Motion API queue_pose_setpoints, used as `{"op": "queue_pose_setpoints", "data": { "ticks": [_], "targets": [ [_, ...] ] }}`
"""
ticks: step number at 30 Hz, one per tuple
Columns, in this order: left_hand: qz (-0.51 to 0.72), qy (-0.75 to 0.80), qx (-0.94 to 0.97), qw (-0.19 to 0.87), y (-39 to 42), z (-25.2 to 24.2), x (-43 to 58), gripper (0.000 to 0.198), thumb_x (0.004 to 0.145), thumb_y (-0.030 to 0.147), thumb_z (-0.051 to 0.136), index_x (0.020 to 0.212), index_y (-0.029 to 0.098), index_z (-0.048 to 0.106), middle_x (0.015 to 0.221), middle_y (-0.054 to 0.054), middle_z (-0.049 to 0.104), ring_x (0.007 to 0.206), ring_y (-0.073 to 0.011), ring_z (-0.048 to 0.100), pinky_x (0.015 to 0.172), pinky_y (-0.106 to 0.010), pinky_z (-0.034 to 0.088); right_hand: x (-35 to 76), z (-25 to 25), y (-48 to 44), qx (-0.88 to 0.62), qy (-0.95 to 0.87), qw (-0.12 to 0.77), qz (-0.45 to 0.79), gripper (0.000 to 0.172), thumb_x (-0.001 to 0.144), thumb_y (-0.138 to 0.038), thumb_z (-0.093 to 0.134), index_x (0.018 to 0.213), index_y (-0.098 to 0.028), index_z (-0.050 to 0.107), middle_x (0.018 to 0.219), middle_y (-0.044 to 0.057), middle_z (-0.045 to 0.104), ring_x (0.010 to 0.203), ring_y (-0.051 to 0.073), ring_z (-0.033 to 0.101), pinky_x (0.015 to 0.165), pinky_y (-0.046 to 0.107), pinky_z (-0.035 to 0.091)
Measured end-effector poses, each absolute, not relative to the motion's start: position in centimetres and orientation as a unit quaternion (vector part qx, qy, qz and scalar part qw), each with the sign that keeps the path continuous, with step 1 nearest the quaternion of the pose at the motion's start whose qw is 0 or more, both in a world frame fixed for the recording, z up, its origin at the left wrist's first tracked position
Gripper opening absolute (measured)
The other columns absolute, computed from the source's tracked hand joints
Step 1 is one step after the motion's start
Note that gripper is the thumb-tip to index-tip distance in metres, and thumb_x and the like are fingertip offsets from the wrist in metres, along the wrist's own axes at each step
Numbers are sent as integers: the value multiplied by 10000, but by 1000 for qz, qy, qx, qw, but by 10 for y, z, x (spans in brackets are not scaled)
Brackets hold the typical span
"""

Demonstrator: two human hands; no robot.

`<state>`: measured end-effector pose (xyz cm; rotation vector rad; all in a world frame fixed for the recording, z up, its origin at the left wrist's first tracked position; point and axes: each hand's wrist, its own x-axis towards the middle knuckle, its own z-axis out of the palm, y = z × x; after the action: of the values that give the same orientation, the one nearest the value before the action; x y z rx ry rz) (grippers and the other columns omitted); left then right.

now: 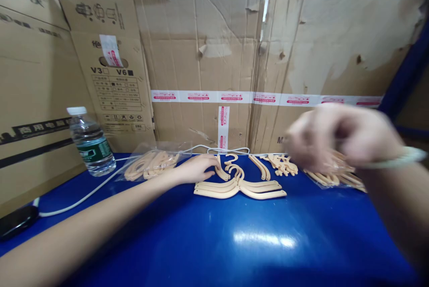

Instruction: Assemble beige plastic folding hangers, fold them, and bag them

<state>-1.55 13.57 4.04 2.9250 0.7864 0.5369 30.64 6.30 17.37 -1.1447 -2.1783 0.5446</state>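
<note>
From where I stood, the person's left hand (199,168) lay low over the blue bench (214,238), its fingertips resting at a few curved strips (221,171), pale like wood. Thumb and fingers stood a little apart, the gap narrow, and I could not make out a firm hold on any strip. The right hand (338,132) was up in the air on the other side, smeared by motion, with a pale wristband (404,157) behind it. Its fingers looked curled, but I couldn't tell whether they held anything.

Between the hands, toward the middle of the bench, sat the hangers (239,183), a small row laid one behind another, arms spread to both sides and hooks pointing to the back. Just behind them was a loose hook (236,158), close to the strips by the left hand. A second set of strips (260,169) lay slanted farther right, beside a heap of small pieces (284,165).

A clear bag (152,164) of similar pale parts lay behind the left forearm, and another bag (330,177) sat below the raised right hand, partly covered by it. A water bottle (95,150) stood at the left near a white cable (85,197), and tall cardboard (204,63) walled off the back.
</note>
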Motion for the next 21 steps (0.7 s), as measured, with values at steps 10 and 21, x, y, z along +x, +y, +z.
{"op": "queue_pose_setpoints", "data": {
  "ticks": [10, 21],
  "targets": [
    [154, 239, 958, 40, 145, 29, -9, 121, 904, 116, 608, 1016, 136, 648, 1050, -57, 673, 1000, -216, 637, 873, -403, 515, 223, 52, 194, -344, -929, 113, 68, 146, 871, -241, 665, 961, -127, 679, 933, 52, 701, 826, 171, 659, 776, 357, 537],
    [168, 233, 956, 52, 160, 21, -15, 140, 940, 230, 595, 1038, 135, 627, 1098, -73, 628, 1036, -233, 606, 900, -448, 507, 222, 29, 214, -325, -930, 155, 76, 212, 938, -328, 593, 1034, -144, 634, 995, 45, 664, 822, 157, 647, 741, 346, 555]
  ]
}}
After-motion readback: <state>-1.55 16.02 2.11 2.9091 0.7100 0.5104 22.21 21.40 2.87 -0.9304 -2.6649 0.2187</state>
